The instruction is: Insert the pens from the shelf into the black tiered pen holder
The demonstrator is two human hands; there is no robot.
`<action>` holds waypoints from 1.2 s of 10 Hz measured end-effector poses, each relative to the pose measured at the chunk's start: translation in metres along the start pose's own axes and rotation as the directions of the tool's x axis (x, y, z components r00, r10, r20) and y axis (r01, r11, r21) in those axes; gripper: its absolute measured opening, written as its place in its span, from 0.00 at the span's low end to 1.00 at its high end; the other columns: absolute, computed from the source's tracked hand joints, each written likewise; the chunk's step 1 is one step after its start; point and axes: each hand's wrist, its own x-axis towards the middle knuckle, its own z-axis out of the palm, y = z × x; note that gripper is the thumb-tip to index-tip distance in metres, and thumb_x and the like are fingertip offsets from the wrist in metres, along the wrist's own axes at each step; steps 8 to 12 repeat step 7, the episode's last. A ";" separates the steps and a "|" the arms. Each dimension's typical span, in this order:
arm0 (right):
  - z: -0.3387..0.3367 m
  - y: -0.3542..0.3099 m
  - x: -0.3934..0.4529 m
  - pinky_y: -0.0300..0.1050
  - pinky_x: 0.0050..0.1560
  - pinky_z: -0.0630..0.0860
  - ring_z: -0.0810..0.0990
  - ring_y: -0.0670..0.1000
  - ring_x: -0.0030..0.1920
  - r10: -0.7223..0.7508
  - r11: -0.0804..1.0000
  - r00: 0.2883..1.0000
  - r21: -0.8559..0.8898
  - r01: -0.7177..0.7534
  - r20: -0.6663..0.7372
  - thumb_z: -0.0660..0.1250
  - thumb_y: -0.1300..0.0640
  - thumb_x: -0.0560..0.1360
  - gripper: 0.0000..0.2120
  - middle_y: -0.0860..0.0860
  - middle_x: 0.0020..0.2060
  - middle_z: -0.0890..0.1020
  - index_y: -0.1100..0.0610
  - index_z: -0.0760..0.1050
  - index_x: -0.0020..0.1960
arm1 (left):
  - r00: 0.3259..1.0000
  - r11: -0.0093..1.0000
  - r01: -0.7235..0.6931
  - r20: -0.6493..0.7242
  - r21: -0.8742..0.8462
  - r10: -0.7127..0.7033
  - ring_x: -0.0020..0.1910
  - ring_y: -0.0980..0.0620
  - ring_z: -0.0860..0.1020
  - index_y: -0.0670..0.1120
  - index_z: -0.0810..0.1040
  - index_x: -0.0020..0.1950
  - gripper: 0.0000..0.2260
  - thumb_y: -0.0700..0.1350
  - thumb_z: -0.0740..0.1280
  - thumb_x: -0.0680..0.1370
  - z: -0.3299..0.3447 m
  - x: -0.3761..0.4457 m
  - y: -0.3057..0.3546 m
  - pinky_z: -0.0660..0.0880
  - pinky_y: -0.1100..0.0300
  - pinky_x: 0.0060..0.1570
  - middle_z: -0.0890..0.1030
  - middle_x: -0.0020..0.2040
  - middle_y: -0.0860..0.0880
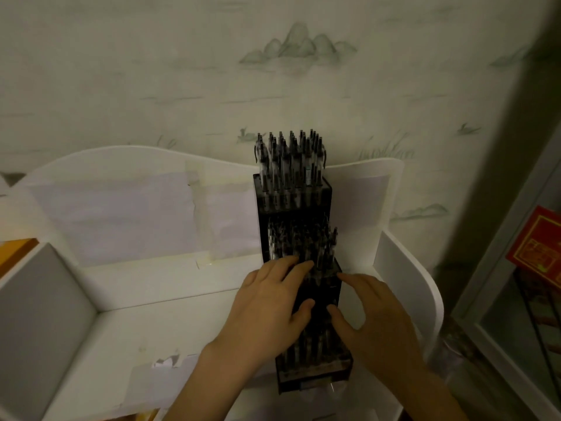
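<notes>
Head view: left hand (270,302) spread flat on middle-tier pens (300,238), gripping nothing; black tiered plastic pen holder (315,305) between both hands, tiers apparently full; right hand (370,317) open, empty. Judged nearly complete; white shelf (182,323) shows no loose pens.

The tiered pen holder (303,202) stands on the shelf (170,326) toward its right end, against the back panel (121,214) — pens (288,156) upright in its tiers, the left hand (270,302) and right hand (373,317) flanking its middle tier.
</notes>
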 end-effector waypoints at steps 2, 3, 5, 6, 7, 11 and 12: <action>-0.015 0.002 0.026 0.42 0.61 0.70 0.76 0.50 0.60 -0.081 0.995 0.995 -0.050 0.084 0.060 0.70 0.44 0.70 0.29 0.48 0.62 0.77 0.52 0.71 0.69 | 1.000 0.998 0.025 -0.021 0.058 -0.023 0.74 0.55 0.59 0.57 0.55 0.77 0.27 0.58 0.58 0.79 -0.008 0.013 0.017 0.59 0.60 0.69 0.59 0.76 0.56; -0.021 0.005 0.031 0.43 0.63 0.70 0.74 0.50 0.64 -0.089 0.993 0.989 -0.072 0.098 0.122 0.67 0.41 0.71 0.31 0.48 0.65 0.75 0.51 0.68 0.71 | 0.999 0.995 0.043 -0.022 0.087 -0.041 0.74 0.54 0.59 0.57 0.55 0.77 0.27 0.58 0.58 0.79 -0.011 0.014 0.025 0.60 0.59 0.69 0.58 0.76 0.55; -0.029 0.006 0.036 0.44 0.59 0.74 0.74 0.49 0.61 -0.136 0.990 0.973 -0.023 0.143 0.188 0.65 0.39 0.71 0.31 0.46 0.62 0.76 0.50 0.67 0.71 | 0.993 0.982 0.116 0.011 0.149 -0.119 0.74 0.52 0.59 0.56 0.55 0.77 0.28 0.57 0.59 0.78 -0.022 0.017 0.037 0.62 0.56 0.71 0.58 0.76 0.54; -0.035 0.003 0.033 0.44 0.60 0.73 0.73 0.49 0.62 -0.124 0.990 0.966 -0.030 0.134 0.225 0.64 0.39 0.72 0.31 0.46 0.62 0.75 0.49 0.66 0.71 | 0.987 0.972 0.154 0.026 0.177 -0.161 0.74 0.50 0.59 0.56 0.56 0.77 0.28 0.57 0.60 0.78 -0.035 0.018 0.043 0.63 0.53 0.70 0.59 0.76 0.53; -0.036 -0.001 0.032 0.46 0.60 0.74 0.73 0.49 0.62 -0.122 0.990 0.965 -0.036 0.134 0.231 0.64 0.39 0.72 0.31 0.47 0.62 0.75 0.50 0.65 0.71 | 0.983 0.968 0.164 0.047 0.191 -0.176 0.74 0.49 0.60 0.55 0.57 0.77 0.28 0.56 0.60 0.78 -0.042 0.018 0.044 0.64 0.52 0.70 0.60 0.76 0.52; -0.036 -0.001 0.032 0.46 0.60 0.74 0.73 0.49 0.62 -0.122 0.990 0.965 -0.036 0.134 0.231 0.64 0.39 0.72 0.31 0.47 0.62 0.75 0.50 0.65 0.71 | 0.983 0.968 0.164 0.047 0.191 -0.176 0.74 0.49 0.60 0.55 0.57 0.77 0.28 0.56 0.60 0.78 -0.042 0.018 0.044 0.64 0.52 0.70 0.60 0.76 0.52; -0.036 -0.001 0.032 0.46 0.60 0.74 0.73 0.49 0.62 -0.122 0.990 0.965 -0.036 0.134 0.231 0.64 0.39 0.72 0.31 0.47 0.62 0.75 0.50 0.65 0.71 | 0.983 0.968 0.164 0.047 0.191 -0.176 0.74 0.49 0.60 0.55 0.57 0.77 0.28 0.56 0.60 0.78 -0.042 0.018 0.044 0.64 0.52 0.70 0.60 0.76 0.52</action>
